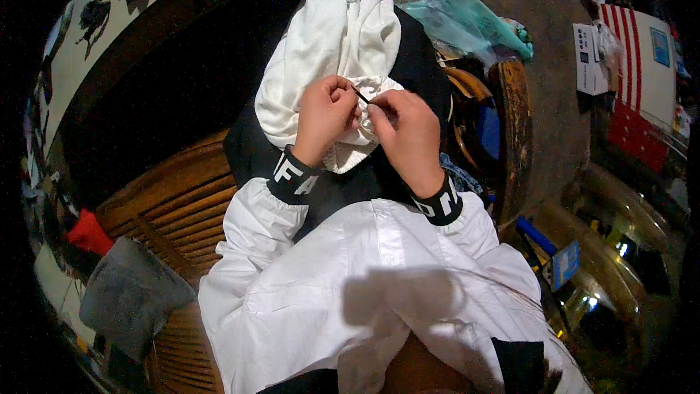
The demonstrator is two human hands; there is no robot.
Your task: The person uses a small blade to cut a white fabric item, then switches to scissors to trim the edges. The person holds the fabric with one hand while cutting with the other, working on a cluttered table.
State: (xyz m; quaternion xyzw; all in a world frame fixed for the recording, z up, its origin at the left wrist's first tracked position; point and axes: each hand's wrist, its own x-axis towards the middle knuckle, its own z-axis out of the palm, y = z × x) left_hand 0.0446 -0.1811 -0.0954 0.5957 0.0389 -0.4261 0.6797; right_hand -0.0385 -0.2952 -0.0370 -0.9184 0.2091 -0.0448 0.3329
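Nearest, a white jacket [306, 299] fills the lower centre of the frame; its sleeves end in black cuffs [440, 203] with white lettering. Beyond the cuffs, at the centre, both hands are bent inward, near each other but apart. The right hand [408, 131] has thumb and forefinger pinched together on a thin dark strip [361, 95]. The left hand [327, 118] has its fingers curled together, fingertips closed at the strip's upper-left end. The strip lies slantwise between the hands, over the gathered edge of a white cloth [321, 36], which spreads in folds to the upper centre over black fabric [417, 51]. A wooden slatted seat [193, 201] shows at left, a grey cloth [135, 292] at lower left. Farther off, a pale green plastic bag [459, 18] lies upper right, with a white box [589, 58] at far upper right.
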